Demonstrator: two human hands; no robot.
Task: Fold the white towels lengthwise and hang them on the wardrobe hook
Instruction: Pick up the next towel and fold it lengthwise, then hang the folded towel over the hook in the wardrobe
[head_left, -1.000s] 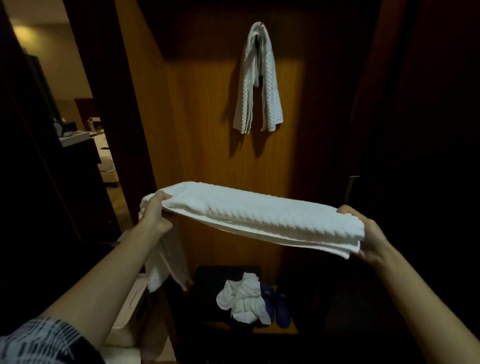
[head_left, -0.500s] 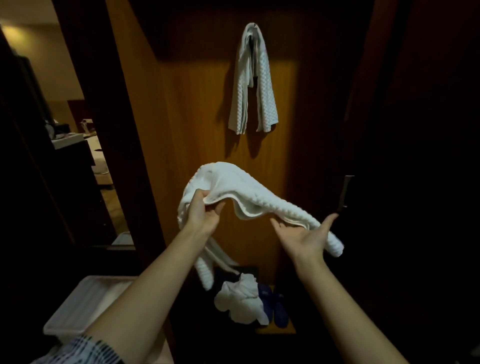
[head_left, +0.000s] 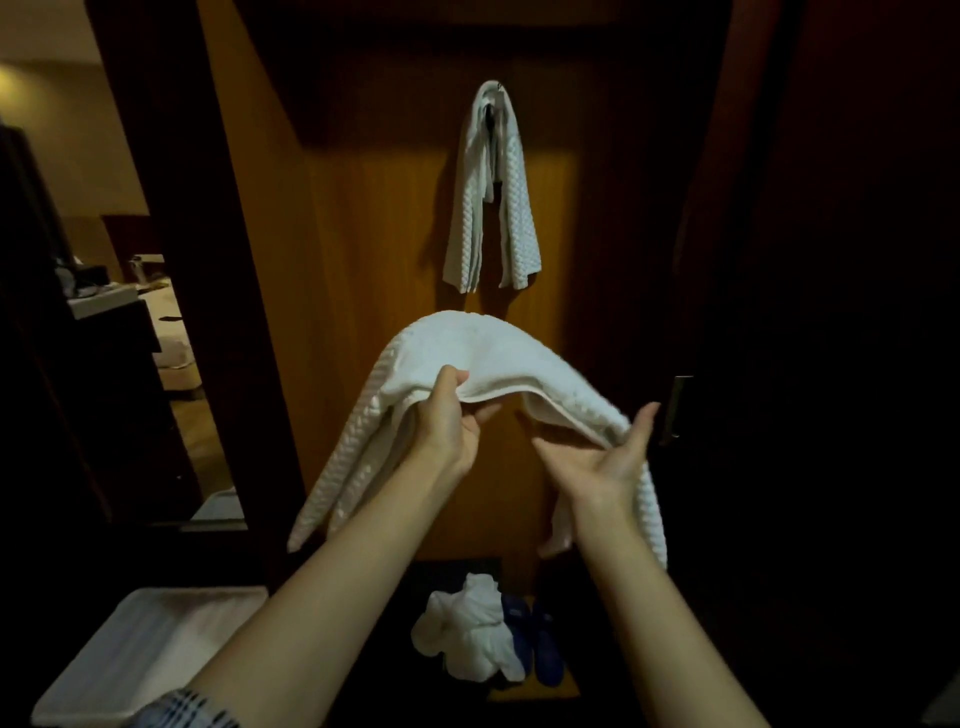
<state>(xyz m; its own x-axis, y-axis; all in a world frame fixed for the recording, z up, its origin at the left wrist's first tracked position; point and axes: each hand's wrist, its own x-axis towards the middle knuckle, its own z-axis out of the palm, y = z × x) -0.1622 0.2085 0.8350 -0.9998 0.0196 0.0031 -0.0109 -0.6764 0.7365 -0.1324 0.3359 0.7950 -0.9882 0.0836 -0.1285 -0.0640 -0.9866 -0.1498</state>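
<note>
Both ends of the folded towel (head_left: 483, 353) now droop lower. Left hand (head_left: 449, 415) pinches its near edge; right hand (head_left: 605, 462) lies flat beneath, below the hung towel (head_left: 493, 197).

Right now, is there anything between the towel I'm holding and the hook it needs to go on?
Nothing stands in the open space between the folded towel in your hands and the hook. But the hook already carries another hanging towel, draped over it, so the new one would have to go on top of that.
</note>
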